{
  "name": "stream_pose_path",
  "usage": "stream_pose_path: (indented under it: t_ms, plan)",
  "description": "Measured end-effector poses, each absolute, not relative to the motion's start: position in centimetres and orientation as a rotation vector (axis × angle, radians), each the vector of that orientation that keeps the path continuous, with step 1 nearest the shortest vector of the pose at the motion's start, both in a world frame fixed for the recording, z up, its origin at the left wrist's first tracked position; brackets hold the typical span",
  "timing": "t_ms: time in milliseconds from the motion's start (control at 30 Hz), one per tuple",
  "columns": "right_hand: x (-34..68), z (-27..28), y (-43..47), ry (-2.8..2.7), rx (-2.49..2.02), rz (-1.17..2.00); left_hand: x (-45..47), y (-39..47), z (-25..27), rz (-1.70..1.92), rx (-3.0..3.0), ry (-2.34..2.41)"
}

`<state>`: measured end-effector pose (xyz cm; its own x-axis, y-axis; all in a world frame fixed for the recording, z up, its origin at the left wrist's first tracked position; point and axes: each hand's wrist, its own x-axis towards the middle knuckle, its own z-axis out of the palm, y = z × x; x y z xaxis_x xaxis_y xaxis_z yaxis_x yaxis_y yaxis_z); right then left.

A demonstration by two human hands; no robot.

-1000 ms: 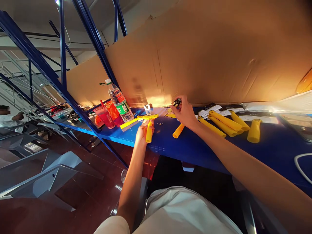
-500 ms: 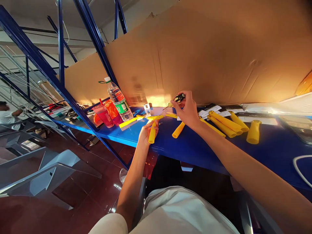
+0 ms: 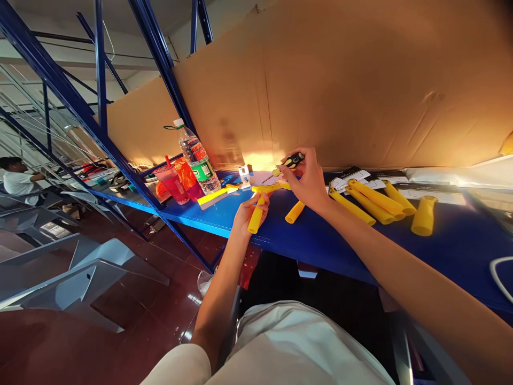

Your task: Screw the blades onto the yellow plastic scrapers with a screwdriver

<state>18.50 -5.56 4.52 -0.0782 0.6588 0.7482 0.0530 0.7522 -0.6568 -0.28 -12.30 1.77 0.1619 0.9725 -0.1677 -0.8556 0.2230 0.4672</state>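
Observation:
My left hand [image 3: 242, 218] is closed around the stem of a yellow T-shaped plastic handle [image 3: 255, 218], with its crosspiece uppermost. In my right hand [image 3: 311, 179] is a screwdriver [image 3: 295, 160] with a black and yellow grip. Its thin shaft slants down to the left, just above the crosspiece; whether the tip touches is too small to tell. Left of my left hand lies another yellow piece [image 3: 214, 198], near a small white object [image 3: 244, 174]. One yellow tube [image 3: 295, 212] lies on the bench below my right hand.
Several yellow handles [image 3: 371, 203] and printed cards [image 3: 352, 178] lie on the blue bench [image 3: 320, 240] at right. A water bottle [image 3: 201, 166] and red cup [image 3: 173, 184] stand at left. Cardboard [image 3: 340, 91] backs the bench. A person [image 3: 18, 179] sits far left, beyond grey chairs [image 3: 100, 272].
The view has shifted slightly. My left hand has brought the T-shaped handle a little to the right, closer under the screwdriver. Both hands keep their hold.

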Motion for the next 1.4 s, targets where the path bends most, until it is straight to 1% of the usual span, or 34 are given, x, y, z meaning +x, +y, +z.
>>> stream_pose_path:
  t_ms: [567,1000,1400]
  plan:
    - [18.02,4.35,-5.91,-1.535,-0.496,0.608,-0.37,-12.16,1.55,1.275,0.302,0.429]
    - [18.06,4.46,-6.17,-1.544,-0.522,0.623,-0.55,-12.02,1.27,1.271,0.291,0.411]
    - [18.02,4.31,-5.86,-1.569,-0.521,0.549,-0.7,-11.9,1.07,1.282,0.277,0.41]
